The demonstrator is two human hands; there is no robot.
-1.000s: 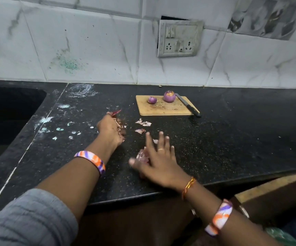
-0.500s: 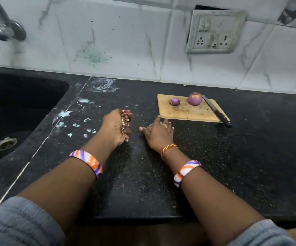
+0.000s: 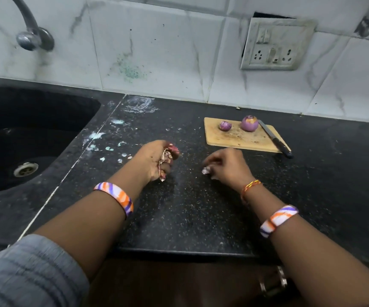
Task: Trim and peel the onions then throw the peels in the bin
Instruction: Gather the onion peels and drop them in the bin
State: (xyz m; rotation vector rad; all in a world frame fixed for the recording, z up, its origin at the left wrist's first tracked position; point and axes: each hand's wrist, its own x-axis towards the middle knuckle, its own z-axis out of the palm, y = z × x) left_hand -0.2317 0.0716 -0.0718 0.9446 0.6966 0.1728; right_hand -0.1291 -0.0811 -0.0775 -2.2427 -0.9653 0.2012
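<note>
motion-blurred right hand (image 3: 227, 165) over a half-hidden pale peel scrap (image 3: 206, 171); tap (image 3: 29, 29) cut off at top edge

We see two purple onions (image 3: 249, 123) on a pale tan wooden board (image 3: 234, 138), beside a knife (image 3: 275, 139) with a grey blade and black handle. The counter (image 3: 190, 207) is black with fine white speckles and pale green-white smears. Reddish-brown peels (image 3: 167, 155) show in our left hand (image 3: 154, 159). Both wristbands (image 3: 115, 196) are white, striped orange and purple; our sleeve (image 3: 28, 273) is grey.
</note>
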